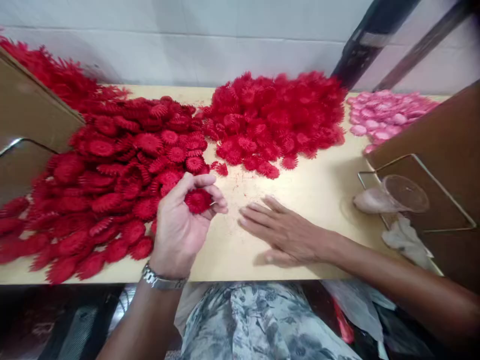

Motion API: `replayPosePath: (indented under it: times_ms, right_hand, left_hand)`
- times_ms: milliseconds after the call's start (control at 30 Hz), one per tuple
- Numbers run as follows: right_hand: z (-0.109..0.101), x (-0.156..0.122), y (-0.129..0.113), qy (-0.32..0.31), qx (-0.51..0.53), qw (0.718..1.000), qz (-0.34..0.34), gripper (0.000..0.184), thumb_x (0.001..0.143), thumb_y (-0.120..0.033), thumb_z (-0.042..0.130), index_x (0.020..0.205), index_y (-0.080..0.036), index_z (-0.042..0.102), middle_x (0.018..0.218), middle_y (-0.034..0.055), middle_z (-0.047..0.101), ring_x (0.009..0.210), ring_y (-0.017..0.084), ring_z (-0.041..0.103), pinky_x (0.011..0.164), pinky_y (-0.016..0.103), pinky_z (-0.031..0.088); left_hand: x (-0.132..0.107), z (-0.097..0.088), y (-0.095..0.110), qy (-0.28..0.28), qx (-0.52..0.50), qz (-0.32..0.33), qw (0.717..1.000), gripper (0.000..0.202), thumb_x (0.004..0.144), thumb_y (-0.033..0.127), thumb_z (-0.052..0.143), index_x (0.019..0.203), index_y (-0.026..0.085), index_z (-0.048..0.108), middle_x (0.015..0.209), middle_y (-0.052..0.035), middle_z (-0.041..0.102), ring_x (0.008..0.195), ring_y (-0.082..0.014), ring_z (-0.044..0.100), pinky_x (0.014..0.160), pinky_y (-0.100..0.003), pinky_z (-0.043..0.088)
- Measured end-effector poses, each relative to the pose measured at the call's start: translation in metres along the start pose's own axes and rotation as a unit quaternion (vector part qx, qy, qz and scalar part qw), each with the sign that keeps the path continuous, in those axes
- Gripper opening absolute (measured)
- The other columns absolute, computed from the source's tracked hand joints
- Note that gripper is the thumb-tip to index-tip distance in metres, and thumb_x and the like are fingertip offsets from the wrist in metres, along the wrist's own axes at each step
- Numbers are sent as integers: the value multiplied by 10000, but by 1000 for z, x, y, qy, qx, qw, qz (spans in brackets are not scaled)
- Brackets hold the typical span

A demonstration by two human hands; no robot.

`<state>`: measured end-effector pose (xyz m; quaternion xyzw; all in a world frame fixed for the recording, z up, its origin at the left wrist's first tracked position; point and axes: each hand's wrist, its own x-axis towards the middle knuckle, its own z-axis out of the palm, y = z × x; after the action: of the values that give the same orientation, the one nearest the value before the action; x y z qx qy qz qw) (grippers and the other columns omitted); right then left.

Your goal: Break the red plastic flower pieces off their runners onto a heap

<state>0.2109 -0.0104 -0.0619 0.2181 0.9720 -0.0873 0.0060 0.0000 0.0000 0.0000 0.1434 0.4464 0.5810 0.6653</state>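
Observation:
My left hand (183, 220), with a metal watch on its wrist, is turned palm up at the table's middle. Its curled fingers hold a small red artificial flower (198, 200). Flat over the pale tabletop (232, 250), palm down with fingers stretched, my right hand (279, 230) holds nothing. Left of my left hand spreads a large heap of dark red layered flowers (101, 200). Beyond both hands lies a pile of brighter red fringed flowers (277, 115), with a few loose petals (221, 168) at its near edge.
Pink flower pieces (390, 115) are piled at the back right. A brown board (431, 145) with a wire frame stands on the right, beside a clear plastic cup (407, 194) and a crumpled white cloth (407, 237). Another board (33, 105) borders the left. A white wall (225, 55) closes the back.

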Motion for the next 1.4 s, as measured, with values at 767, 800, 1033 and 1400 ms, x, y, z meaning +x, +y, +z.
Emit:
replayPosePath:
  times_ms: [767,800,1033,1400]
  right_hand:
    - [-13,54,20,65,16,997,-44,586,865,-547,364,1391,-307,262,1483,4,227,1375,252,131,1085,562,-51]
    - [-11,50,9,54,22,996,-71,590,863,-559,353,1391,-314,256,1484,-7,222,1376,237,133,1092,550,-49]
    - [3,65,16,79,-3,996,-32,621,871,-576,315,1394,-244,271,1453,55,303,1364,249,181,1089,566,-46]
    - [-7,19,10,45,3,999,-16,589,902,-535,262,1409,-236,236,1438,33,334,1349,228,228,1089,532,-99]
  left_hand:
    - [-10,-31,11,15,48,77,996,337,859,247,381,678,111,630,544,-51,569,528,-150,563,496,-253,470]
    - [-9,-33,12,25,45,74,996,336,859,250,382,677,112,628,545,-51,570,525,-150,562,496,-254,470]
    - [-5,-25,5,-3,46,53,998,299,843,257,421,692,114,636,562,-47,574,542,-147,565,502,-249,472]
    - [-5,-29,3,27,54,27,998,256,824,264,455,693,120,621,535,-39,573,520,-145,552,488,-242,459]
